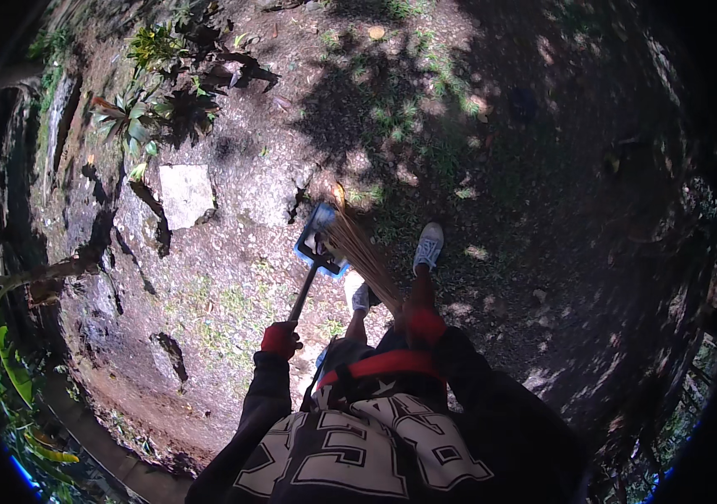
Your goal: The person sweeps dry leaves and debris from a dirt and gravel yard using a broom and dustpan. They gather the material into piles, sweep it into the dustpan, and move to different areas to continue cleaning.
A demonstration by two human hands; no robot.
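Note:
My left hand [281, 339], in a red glove, is closed round the dark handle of a long-handled blue dustpan [316, 220]. Some pale and dark litter lies in the pan. My right hand [424, 326], also in a red glove, grips a stick broom [365, 259] at its near end; that hand's fingers are hard to make out in shadow. The broom's thin brown twigs slant forward and left, their tips over the pan's right side. A dry orange-brown leaf [339, 193] is at the pan's far edge, beside the twig tips.
My light shoes, a right one [430, 244] and a left one [357, 291], stand near the pan. A flat pale stone slab [186, 196] lies left, with leafy plants [131, 122] beyond it. Rough ground carries grass patches and scattered leaves; deep tree shade covers the right.

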